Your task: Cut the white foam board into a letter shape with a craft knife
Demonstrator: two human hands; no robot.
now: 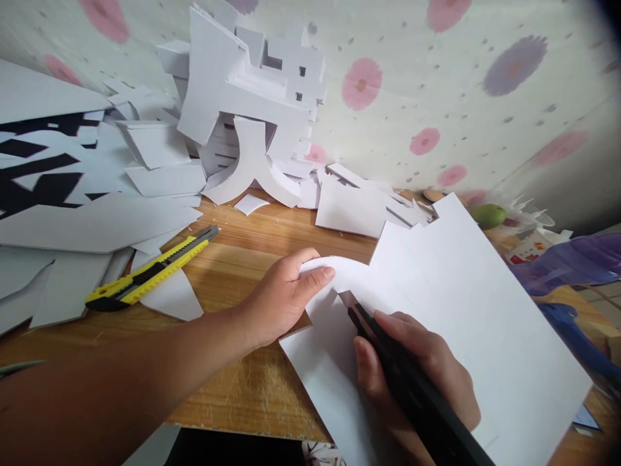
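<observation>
A large white board (466, 298) with notched edges lies tilted across the right half of the wooden table. My left hand (286, 291) grips its curved left edge, thumb on top and fingers at or under the rim. In my right hand (427, 369) is a black utility knife (402, 375), its blade pointing up and left. The blade tip touches the board, or nearly so, just below and right of my left thumb. A short dark line shows on the board at the tip.
A yellow and black cutter (155, 268) lies left of my left hand. White cut pieces (160, 142) pile up at the left. A white cut-out structure (262, 77) leans on the flowered wall covering. At the right are a green fruit (488, 215) and purple plastic (572, 259).
</observation>
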